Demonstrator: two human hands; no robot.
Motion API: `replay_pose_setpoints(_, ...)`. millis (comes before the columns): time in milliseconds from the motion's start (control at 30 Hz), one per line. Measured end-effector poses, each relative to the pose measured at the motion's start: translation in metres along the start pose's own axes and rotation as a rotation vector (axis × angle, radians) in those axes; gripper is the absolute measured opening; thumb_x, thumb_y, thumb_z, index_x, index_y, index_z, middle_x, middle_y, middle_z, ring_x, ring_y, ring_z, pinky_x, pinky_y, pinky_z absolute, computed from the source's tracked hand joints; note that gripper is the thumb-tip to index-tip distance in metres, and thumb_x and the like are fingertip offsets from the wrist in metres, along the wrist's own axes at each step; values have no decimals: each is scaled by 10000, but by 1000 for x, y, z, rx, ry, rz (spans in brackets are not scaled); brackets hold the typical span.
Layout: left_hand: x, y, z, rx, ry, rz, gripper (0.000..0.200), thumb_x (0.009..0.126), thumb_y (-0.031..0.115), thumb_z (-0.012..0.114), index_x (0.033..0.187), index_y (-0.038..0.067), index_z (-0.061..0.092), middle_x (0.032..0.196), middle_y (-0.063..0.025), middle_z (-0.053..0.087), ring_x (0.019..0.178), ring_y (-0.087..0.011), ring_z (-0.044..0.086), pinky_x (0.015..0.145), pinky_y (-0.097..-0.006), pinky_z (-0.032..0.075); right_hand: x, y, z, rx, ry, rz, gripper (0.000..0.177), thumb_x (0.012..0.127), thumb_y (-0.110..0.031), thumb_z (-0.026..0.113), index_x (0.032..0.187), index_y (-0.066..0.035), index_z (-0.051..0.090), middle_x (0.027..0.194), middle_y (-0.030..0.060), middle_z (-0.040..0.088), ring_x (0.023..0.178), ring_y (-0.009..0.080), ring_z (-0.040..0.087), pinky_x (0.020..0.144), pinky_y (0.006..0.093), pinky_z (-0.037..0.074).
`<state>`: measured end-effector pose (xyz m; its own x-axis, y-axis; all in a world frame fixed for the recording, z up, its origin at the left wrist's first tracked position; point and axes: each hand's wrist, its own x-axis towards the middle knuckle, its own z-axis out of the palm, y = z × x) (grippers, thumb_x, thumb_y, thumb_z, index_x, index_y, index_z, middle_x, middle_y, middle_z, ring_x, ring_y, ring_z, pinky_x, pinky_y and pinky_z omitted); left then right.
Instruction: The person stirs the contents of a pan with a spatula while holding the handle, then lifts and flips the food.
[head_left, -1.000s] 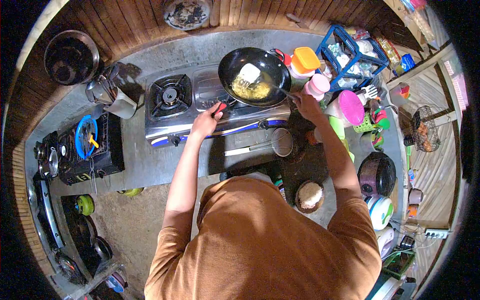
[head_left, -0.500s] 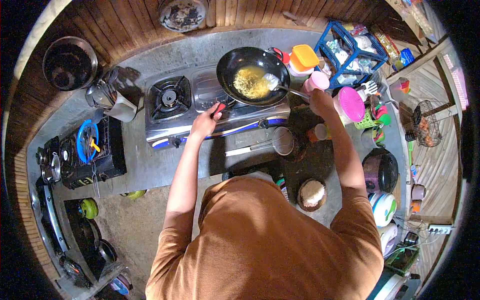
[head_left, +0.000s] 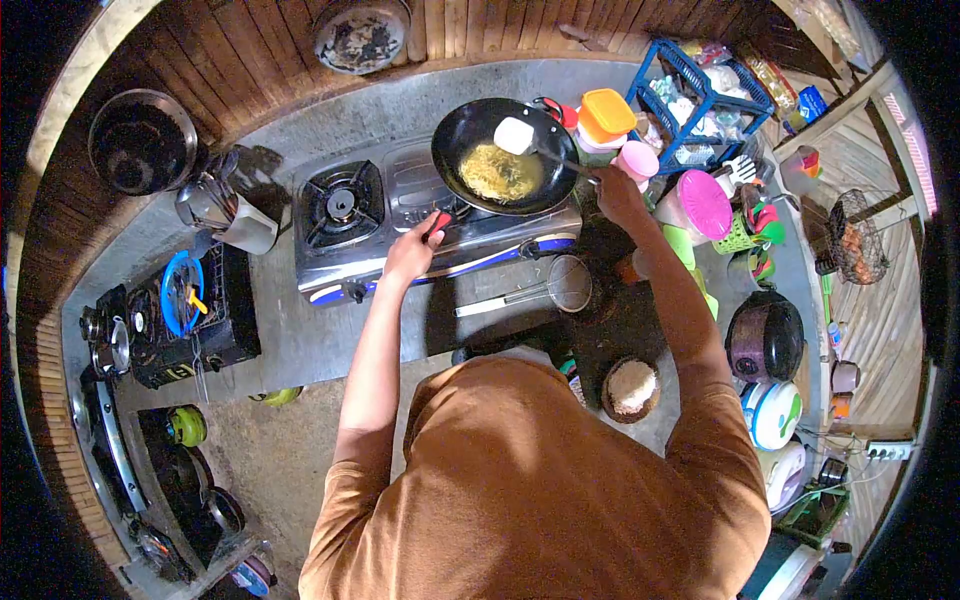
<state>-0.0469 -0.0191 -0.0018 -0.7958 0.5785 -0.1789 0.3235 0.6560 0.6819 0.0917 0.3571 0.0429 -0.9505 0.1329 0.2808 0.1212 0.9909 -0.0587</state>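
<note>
My left hand (head_left: 412,252) is wrapped round the red-tipped handle of a black wok (head_left: 452,150), which sits over the right burner of a two-burner gas stove (head_left: 330,265). In the wok lies a yellow, stringy, wet-looking mass of food (head_left: 495,172). My right hand (head_left: 620,197) grips a spatula (head_left: 515,136) by its handle, to the right of the wok. Its pale blade is raised above the food, near the wok's far side. Below the stove, a strainer (head_left: 570,284) with a long handle lies on the counter.
The left burner (head_left: 341,204) carries no pan. Pink-lidded tub (head_left: 706,206), orange-lidded container (head_left: 606,115) and blue rack (head_left: 690,100) crowd the right. A bowl of white rice (head_left: 631,388) stands near my right side. A utensil holder (head_left: 247,225) is at left.
The spatula blade has lifted off the food and shifted up and left. My right hand has moved slightly left. My left hand keeps its hold on the wok handle.
</note>
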Motion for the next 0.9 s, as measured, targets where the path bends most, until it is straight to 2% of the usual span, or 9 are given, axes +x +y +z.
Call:
replay_pose_setpoints(67, 0, -1, 1, 3, 6, 17, 489, 900, 467, 504, 1355, 302, 432, 1248, -151, 553, 1150, -350, 523, 955, -405, 421, -1, 9, 6, -98, 65, -21, 205, 737, -33, 538, 915, 32, 616, 832, 198, 620, 796, 342, 628, 719, 438, 501)
replay_pose_setpoints(133, -1, 0, 0, 2, 13, 31, 490, 900, 464, 505, 1357, 303, 430, 1252, -149, 551, 1151, -348, 523, 957, -404, 419, 0, 11, 6, -210, -11, 38, 244, 716, -36, 546, 942, 51, 572, 831, 181, 594, 822, 335, 621, 733, 431, 505)
replay_pose_setpoints(233, -1, 2, -1, 3, 4, 7, 494, 902, 460, 504, 1362, 300, 422, 1258, -148, 548, 1160, -342, 518, 964, -401, 414, -6, 4, -3, -183, 76, 36, 285, 713, -55, 561, 980, 46, 558, 811, 163, 580, 829, 322, 618, 739, 416, 507)
replay_pose_setpoints(467, 3, -7, 6, -32, 33, 41, 473, 900, 428, 524, 1341, 275, 452, 1261, -124, 544, 1158, -339, 515, 956, -401, 422, -20, 3, 2, -38, -19, -99, 291, 761, -62, 601, 1022, 62, 569, 880, 178, 630, 790, 302, 624, 705, 392, 499)
replay_pose_setpoints(533, 3, -7, 6, -35, 67, 56, 462, 889, 417, 545, 1321, 267, 478, 1219, -133, 569, 1127, -344, 536, 935, -408, 436, -14, 3, 8, 102, -352, -56, 263, 781, -74, 634, 1029, 9, 622, 870, 164, 655, 798, 285, 626, 708, 388, 488)
replay_pose_setpoints(567, 4, -7, 6, -37, 57, 40, 464, 889, 416, 547, 1323, 268, 476, 1220, -129, 570, 1127, -343, 535, 936, -407, 435, -14, 2, 11, 103, -353, -56, 263, 781, -74, 634, 1029, 9, 622, 870, 164, 655, 798, 285, 626, 708, 388, 488)
replay_pose_setpoints(633, 4, -10, 8, -40, 48, 23, 466, 888, 415, 549, 1324, 269, 474, 1220, -126, 570, 1128, -343, 535, 938, -406, 435, -14, -4, 9, 294, -294, 39, 217, 792, -79, 635, 1005, -57, 669, 819, 150, 656, 781, 267, 624, 716, 381, 479)
replay_pose_setpoints(767, 1, -4, 5, -48, 62, 28, 459, 888, 406, 551, 1321, 275, 477, 1224, -126, 568, 1128, -340, 535, 939, -405, 434, -4, -1, 9, 316, -153, 14, 217, 811, -84, 618, 1021, -46, 658, 815, 158, 655, 777, 284, 625, 728, 384, 476)
replay_pose_setpoints(900, -2, 3, 0, -58, 35, -27, 451, 888, 402, 554, 1317, 281, 481, 1230, -131, 561, 1131, -339, 533, 939, -408, 434, 5, 2, 8, 75, 4, 42, 243, 807, -85, 588, 1039, -32, 637, 900, 158, 641, 842, 293, 624, 729, 385, 505)
